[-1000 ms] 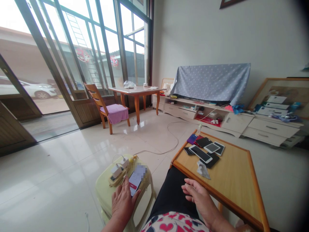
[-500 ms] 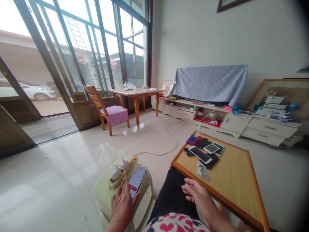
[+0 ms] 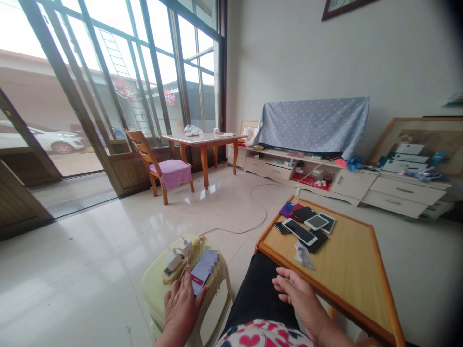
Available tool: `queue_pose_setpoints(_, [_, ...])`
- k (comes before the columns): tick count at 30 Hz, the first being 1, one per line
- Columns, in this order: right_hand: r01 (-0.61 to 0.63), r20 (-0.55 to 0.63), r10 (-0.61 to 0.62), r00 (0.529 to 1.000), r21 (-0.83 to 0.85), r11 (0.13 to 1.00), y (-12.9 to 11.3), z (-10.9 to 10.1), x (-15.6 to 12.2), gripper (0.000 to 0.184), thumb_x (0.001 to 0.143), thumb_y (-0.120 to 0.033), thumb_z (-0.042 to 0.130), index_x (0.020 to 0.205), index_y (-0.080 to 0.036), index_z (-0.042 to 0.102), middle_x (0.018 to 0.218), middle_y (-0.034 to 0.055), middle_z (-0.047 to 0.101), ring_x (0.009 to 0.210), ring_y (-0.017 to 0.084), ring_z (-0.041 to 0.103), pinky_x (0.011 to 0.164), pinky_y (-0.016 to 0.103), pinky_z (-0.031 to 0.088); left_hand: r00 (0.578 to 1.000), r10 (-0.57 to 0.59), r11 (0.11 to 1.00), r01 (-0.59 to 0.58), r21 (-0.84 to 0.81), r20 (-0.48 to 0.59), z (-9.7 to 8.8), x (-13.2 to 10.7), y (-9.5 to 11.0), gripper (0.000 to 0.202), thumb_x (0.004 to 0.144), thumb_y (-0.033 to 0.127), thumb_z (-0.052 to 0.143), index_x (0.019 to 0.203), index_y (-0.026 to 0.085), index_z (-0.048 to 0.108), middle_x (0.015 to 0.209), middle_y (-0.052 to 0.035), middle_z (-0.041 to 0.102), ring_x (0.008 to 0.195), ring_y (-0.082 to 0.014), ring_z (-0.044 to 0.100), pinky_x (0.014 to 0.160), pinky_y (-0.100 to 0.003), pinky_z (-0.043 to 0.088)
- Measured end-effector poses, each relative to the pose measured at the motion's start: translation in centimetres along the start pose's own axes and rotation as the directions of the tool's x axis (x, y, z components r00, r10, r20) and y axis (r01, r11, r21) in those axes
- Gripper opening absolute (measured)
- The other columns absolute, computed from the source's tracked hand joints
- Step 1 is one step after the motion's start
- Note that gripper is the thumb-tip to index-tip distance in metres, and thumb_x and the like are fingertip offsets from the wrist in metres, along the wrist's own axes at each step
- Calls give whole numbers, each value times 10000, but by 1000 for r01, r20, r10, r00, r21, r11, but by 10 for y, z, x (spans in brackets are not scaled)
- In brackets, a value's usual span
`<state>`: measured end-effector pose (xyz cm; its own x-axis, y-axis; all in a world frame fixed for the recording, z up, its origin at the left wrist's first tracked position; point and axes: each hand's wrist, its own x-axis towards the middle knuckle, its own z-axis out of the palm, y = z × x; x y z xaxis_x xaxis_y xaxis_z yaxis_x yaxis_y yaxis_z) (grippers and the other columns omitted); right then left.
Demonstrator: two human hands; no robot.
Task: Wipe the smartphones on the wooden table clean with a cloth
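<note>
My left hand (image 3: 182, 305) lies flat on a pale yellow plastic stool (image 3: 159, 289), fingers stretched out and touching the lower edge of a lit phone (image 3: 201, 272) that lies on the stool. A white power strip with plugs (image 3: 176, 258) sits just beyond the phone. My right hand (image 3: 296, 297) rests open on my black-trousered knee, fingers spread, at the near edge of a low wooden table (image 3: 347, 274). On that table lie several phones (image 3: 306, 225) in a cluster and a crumpled clear wrapper (image 3: 303, 255).
A white cable (image 3: 253, 212) runs across the tiled floor to a long white TV cabinet (image 3: 361, 185) under a blue dotted cloth (image 3: 316, 123). A wooden chair with purple cushion (image 3: 162, 166) and a dining table (image 3: 204, 140) stand by the glass doors.
My left hand has slid slightly left and down along the phone's lower edge. The view has shifted a little. My right hand has stayed on my knee.
</note>
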<state>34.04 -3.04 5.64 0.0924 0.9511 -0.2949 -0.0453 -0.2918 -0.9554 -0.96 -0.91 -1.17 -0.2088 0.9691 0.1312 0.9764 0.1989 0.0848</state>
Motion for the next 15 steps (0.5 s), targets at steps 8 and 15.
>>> queue_pose_setpoints(8, [2,-16,-1,1000,24,1000,-1,2,0,566,813,-592,685,1251,-236,646,1122,82,735,1125,292,662,896,413,523,1000,2,1000,-2,-6,-19,-1,0,2,930,918,665,441,1596,76,199,1529,-201,494,1381,-377,383,1026,-454,308])
queue_pose_setpoints(15, [-3,13,3,1000,12,1000,2,1,0,571,824,-598,657,1264,-235,635,1133,72,730,1132,270,659,894,377,518,994,60,998,-63,-31,-90,-9,-12,7,798,947,629,410,1558,119,339,1466,-167,561,1331,-361,431,1019,-452,318])
